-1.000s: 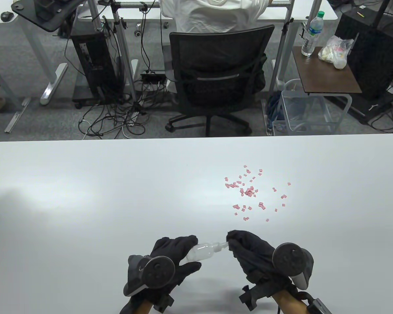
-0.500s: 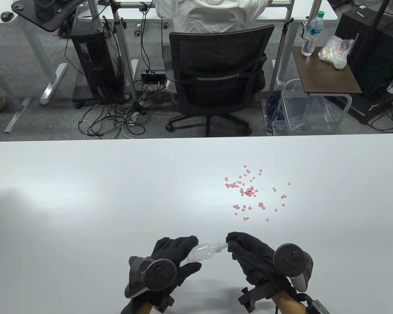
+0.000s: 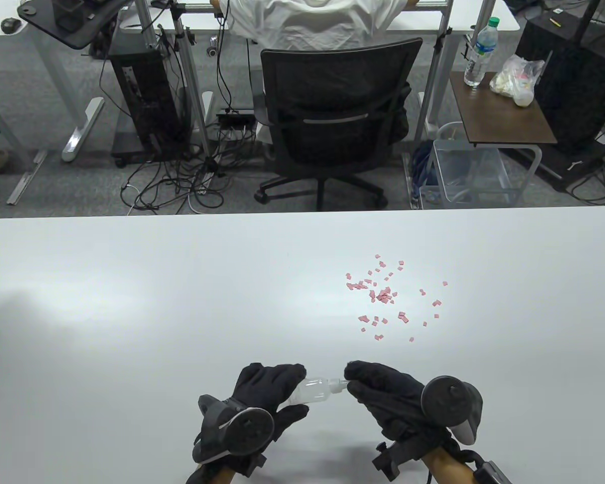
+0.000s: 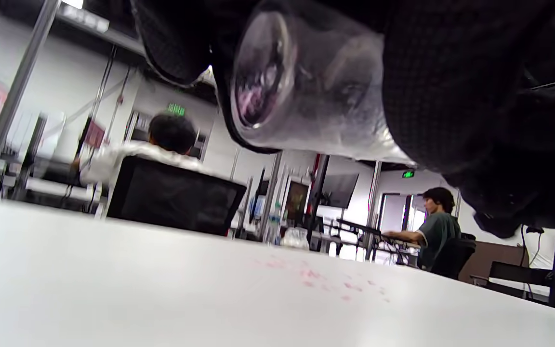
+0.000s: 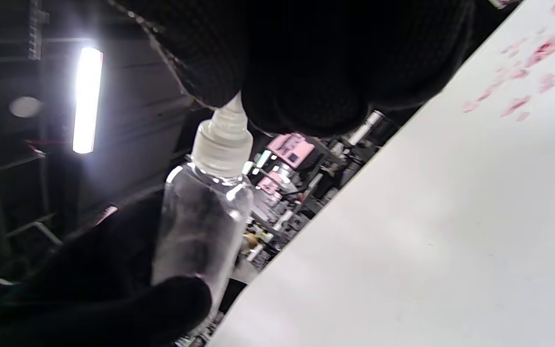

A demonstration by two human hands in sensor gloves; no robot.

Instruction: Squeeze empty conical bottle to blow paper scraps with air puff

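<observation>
White worktop (image 3: pixel 131 302), near edge centre: both hands off surface, bottle between them. Left hand (image 3: pixel 262 398) grip wrapped round body of clear bottle (image 3: pixel 313 390), bottle roughly horizontal, nozzle pointing right. Right hand (image 3: pixel 388 398) grip pinching white cap (image 5: pixel 223 140) at nozzle tip. Pink paper scraps (image 3: pixel 383 295) scattered on worktop beyond right hand, well apart from bottle.

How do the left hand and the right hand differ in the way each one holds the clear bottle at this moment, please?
The left hand wraps the body of the clear bottle, while the right hand only pinches its white nozzle tip. The left hand sits at the bottle's base end, the right hand at its cap end, nearer the pink paper scraps. Both wear black gloves and hold the bottle above the table.
</observation>
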